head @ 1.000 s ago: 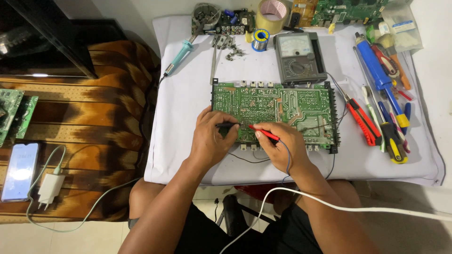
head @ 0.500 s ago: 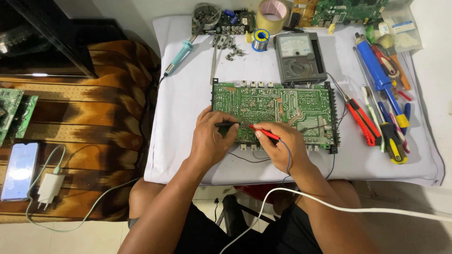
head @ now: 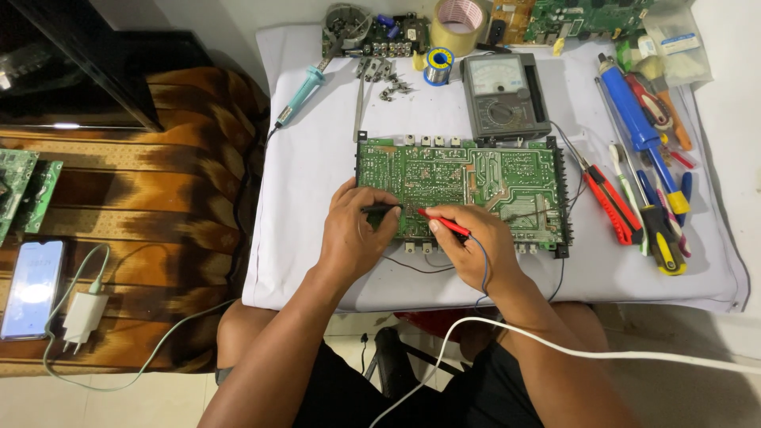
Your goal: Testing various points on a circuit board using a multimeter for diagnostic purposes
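The left hand (head: 353,234) pinches a black probe (head: 382,209), the right hand (head: 476,242) a red probe (head: 444,223), tips meeting on the green circuit board (head: 464,186) at worktop (head: 317,206) centre. A grey meter (head: 503,95) sits at twelve o'clock, a tape roll (head: 458,24) at eleven.

A green circuit board (head: 464,186) with silvery solder traces lies on a white cloth (head: 317,198), met by a red probe (head: 445,224) and a black probe (head: 380,209), beside red-handled pliers (head: 610,206), a blue tool (head: 638,119) and a brown-and-orange patterned mat (head: 158,206).
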